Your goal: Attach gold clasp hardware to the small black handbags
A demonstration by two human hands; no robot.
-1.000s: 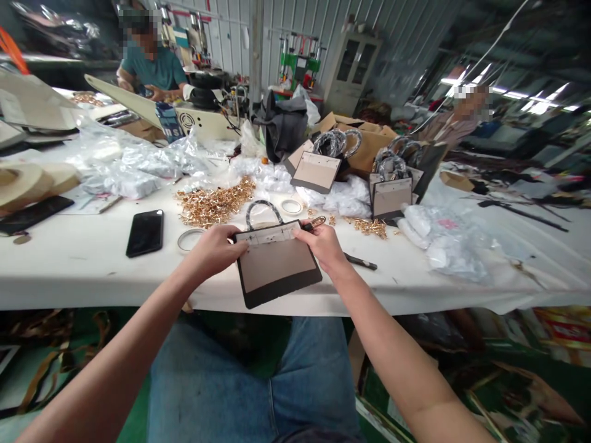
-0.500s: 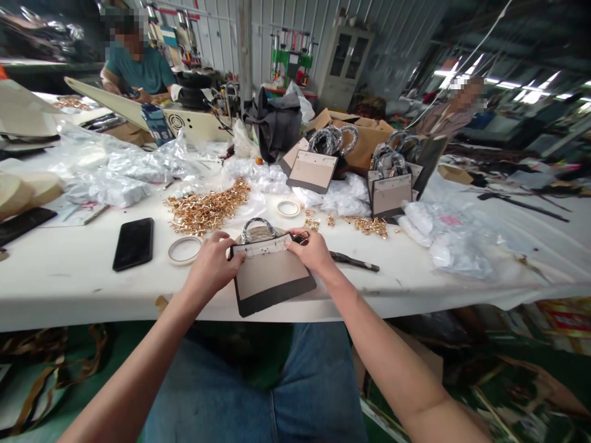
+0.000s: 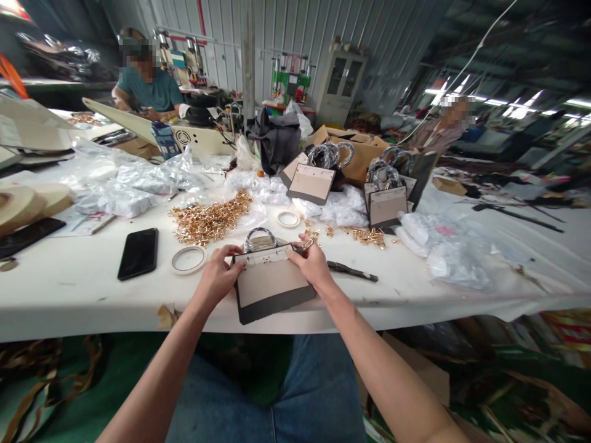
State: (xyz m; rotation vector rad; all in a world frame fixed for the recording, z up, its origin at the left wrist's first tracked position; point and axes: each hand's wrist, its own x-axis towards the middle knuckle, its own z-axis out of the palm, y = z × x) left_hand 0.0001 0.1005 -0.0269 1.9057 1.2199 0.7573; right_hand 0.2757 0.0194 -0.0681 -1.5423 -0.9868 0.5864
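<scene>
A beige handbag panel (image 3: 274, 282) with a dark border lies tilted at the table's front edge, a pale strip with small marks along its top. Its curved handle (image 3: 260, 231), wrapped in clear film, stands up from the top edge. My left hand (image 3: 220, 275) grips the panel's upper left corner, thumb on the face. My right hand (image 3: 313, 263) pinches the upper right corner, thumb on the pale strip; a small shiny metal piece (image 3: 307, 245) shows at its fingers. Behind lies a pile of gold-coloured metal fittings (image 3: 211, 220).
A phone (image 3: 138, 253) and a tape roll (image 3: 188, 260) lie left; another tape roll (image 3: 288, 219) is behind. A dark strip-like tool (image 3: 353, 271) lies right. Further back are handled bag panels (image 3: 312, 182), plastic bags (image 3: 443, 243) and a co-worker (image 3: 150, 89).
The view has shifted slightly, so the table sits lower in the picture. Both hands keep hold of the panel; the right fingers have shifted, and the shiny metal piece shows more clearly.
</scene>
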